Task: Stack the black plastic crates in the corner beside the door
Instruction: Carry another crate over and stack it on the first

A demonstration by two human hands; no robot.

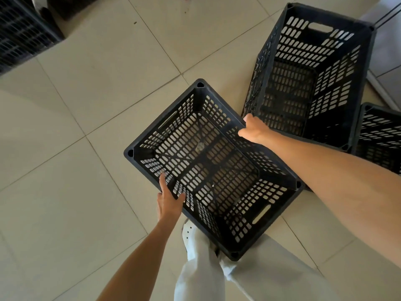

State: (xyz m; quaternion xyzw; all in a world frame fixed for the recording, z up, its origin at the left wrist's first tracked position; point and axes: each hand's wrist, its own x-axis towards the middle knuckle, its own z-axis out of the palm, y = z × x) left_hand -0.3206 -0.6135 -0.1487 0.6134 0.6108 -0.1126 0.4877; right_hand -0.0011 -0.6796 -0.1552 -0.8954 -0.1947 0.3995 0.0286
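Note:
I hold an empty black slotted plastic crate (208, 161) in front of my legs, above the tiled floor. My left hand (169, 200) grips its near-left rim, thumb lying inside along the wall. My right hand (253, 131) grips the far-right rim, fingers curled over the edge. Just beyond it stands a taller stack of black crates (312, 68), open at the top. A lower black crate (379, 137) sits to the right of that stack, partly hidden by my right forearm.
More black crates (21, 33) stand at the top left edge. A pale wall or door panel (388, 51) runs along the far right. Beige floor tiles (76, 148) spread to the left. My white trousers and shoe (195, 246) are under the held crate.

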